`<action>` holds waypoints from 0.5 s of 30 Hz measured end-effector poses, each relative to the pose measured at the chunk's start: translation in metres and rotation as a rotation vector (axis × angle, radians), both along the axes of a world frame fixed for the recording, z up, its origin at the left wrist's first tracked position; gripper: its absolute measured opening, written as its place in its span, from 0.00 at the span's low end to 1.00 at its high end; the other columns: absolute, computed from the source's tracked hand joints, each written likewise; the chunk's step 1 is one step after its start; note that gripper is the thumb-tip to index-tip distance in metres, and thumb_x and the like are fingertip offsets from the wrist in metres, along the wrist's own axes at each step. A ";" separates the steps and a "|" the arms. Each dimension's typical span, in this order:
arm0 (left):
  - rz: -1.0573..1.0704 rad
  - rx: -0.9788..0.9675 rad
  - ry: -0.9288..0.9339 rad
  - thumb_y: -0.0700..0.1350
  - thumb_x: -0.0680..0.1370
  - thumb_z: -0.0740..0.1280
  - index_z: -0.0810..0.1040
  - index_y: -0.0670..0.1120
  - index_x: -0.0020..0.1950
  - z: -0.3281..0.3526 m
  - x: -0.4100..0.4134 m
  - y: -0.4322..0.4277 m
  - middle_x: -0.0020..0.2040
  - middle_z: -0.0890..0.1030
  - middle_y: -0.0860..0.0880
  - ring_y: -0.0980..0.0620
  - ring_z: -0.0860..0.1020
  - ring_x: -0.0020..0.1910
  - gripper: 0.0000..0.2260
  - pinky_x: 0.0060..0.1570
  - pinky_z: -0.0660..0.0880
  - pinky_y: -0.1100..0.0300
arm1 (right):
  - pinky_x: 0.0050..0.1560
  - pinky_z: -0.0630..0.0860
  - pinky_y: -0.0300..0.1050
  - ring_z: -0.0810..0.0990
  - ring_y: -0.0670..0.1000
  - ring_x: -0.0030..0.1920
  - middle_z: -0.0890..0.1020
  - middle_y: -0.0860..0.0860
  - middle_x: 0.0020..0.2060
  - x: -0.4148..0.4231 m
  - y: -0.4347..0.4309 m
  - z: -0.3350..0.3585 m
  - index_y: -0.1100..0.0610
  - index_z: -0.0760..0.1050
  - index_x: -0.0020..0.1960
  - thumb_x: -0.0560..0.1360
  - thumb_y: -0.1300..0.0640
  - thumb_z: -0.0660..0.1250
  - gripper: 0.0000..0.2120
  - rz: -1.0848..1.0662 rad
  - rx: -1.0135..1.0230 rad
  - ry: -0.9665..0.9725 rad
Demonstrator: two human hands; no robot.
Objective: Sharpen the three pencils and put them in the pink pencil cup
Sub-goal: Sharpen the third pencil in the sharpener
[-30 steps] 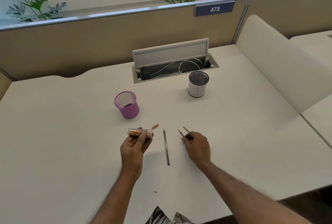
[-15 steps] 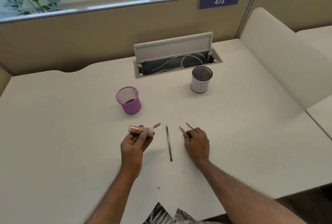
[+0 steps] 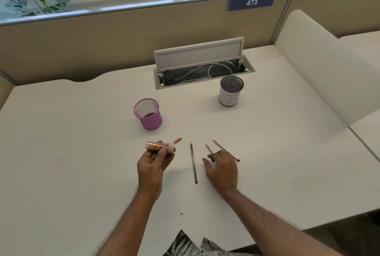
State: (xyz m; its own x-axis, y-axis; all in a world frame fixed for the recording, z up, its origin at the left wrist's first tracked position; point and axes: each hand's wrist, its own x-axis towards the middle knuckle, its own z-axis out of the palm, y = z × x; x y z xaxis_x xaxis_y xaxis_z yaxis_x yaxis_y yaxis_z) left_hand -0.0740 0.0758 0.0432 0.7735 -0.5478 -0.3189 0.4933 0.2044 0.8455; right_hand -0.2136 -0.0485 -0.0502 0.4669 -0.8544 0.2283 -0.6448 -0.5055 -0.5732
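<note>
Three dark pencils lie on the white desk [image 3: 72, 153], tips pointing away from me. The left pencil [image 3: 193, 163] lies alone. My right hand [image 3: 223, 171] rests over the middle pencil [image 3: 209, 148], fingers spread and thumb apart, hiding most of its shaft. The right pencil [image 3: 226, 150] lies fully visible just beyond my fingers. My left hand [image 3: 153, 165] holds a clear pink sharpener [image 3: 156, 145] with shavings inside and its small lid flipped open. The pink mesh pencil cup [image 3: 151, 121] stands upright beyond my left hand and looks empty.
A white mesh-topped cup marked "B" [image 3: 229, 98] stands at the back right. Behind it is an open cable tray [image 3: 203, 72] with its lid raised. A beige partition runs along the back, and a cream padded divider [image 3: 318, 66] borders the desk's right side.
My right hand has drawn back and opened, so the right pencil now shows in full. My left hand still holds the sharpener in the same place.
</note>
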 end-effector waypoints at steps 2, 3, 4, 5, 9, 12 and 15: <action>0.009 0.007 0.012 0.34 0.79 0.63 0.78 0.36 0.53 0.000 0.000 -0.001 0.48 0.82 0.41 0.45 0.81 0.51 0.05 0.51 0.81 0.57 | 0.42 0.74 0.46 0.78 0.52 0.44 0.80 0.48 0.39 0.009 0.012 0.006 0.54 0.80 0.44 0.72 0.46 0.72 0.11 0.084 0.129 0.092; 0.009 0.008 0.013 0.34 0.79 0.63 0.77 0.35 0.55 0.001 0.000 -0.001 0.46 0.83 0.43 0.45 0.81 0.51 0.06 0.50 0.81 0.57 | 0.44 0.73 0.45 0.78 0.51 0.46 0.80 0.48 0.41 0.014 0.015 0.009 0.54 0.80 0.46 0.73 0.43 0.69 0.15 0.102 0.205 0.151; 0.009 0.011 0.010 0.34 0.79 0.63 0.77 0.34 0.56 0.001 0.000 -0.001 0.45 0.83 0.45 0.45 0.81 0.51 0.07 0.50 0.81 0.58 | 0.45 0.72 0.44 0.78 0.51 0.47 0.80 0.49 0.43 0.019 0.015 0.012 0.55 0.79 0.48 0.74 0.40 0.68 0.17 0.105 0.249 0.206; 0.011 0.012 0.006 0.34 0.79 0.63 0.77 0.34 0.56 0.002 0.000 -0.002 0.45 0.83 0.44 0.45 0.81 0.51 0.07 0.50 0.81 0.58 | 0.47 0.71 0.44 0.78 0.51 0.48 0.80 0.49 0.45 0.025 0.013 0.015 0.55 0.78 0.48 0.74 0.39 0.67 0.18 0.103 0.270 0.249; 0.019 0.002 0.001 0.34 0.79 0.64 0.79 0.38 0.50 0.007 -0.001 -0.001 0.49 0.80 0.40 0.44 0.80 0.53 0.05 0.52 0.81 0.56 | 0.46 0.73 0.46 0.80 0.55 0.49 0.83 0.52 0.47 0.039 -0.005 0.026 0.56 0.79 0.49 0.76 0.45 0.65 0.15 0.110 0.317 0.420; 0.032 -0.014 0.038 0.35 0.79 0.63 0.79 0.39 0.50 0.008 -0.001 -0.003 0.51 0.79 0.39 0.42 0.79 0.53 0.05 0.52 0.81 0.55 | 0.39 0.71 0.45 0.81 0.57 0.46 0.83 0.54 0.44 0.041 -0.009 0.032 0.58 0.78 0.43 0.74 0.50 0.63 0.12 0.156 0.342 0.507; 0.039 -0.033 0.041 0.35 0.79 0.64 0.80 0.40 0.47 0.009 -0.003 -0.004 0.52 0.77 0.39 0.41 0.79 0.53 0.06 0.54 0.81 0.52 | 0.33 0.71 0.45 0.77 0.54 0.32 0.80 0.56 0.30 0.033 -0.004 0.036 0.62 0.75 0.34 0.67 0.52 0.65 0.13 0.118 0.494 0.309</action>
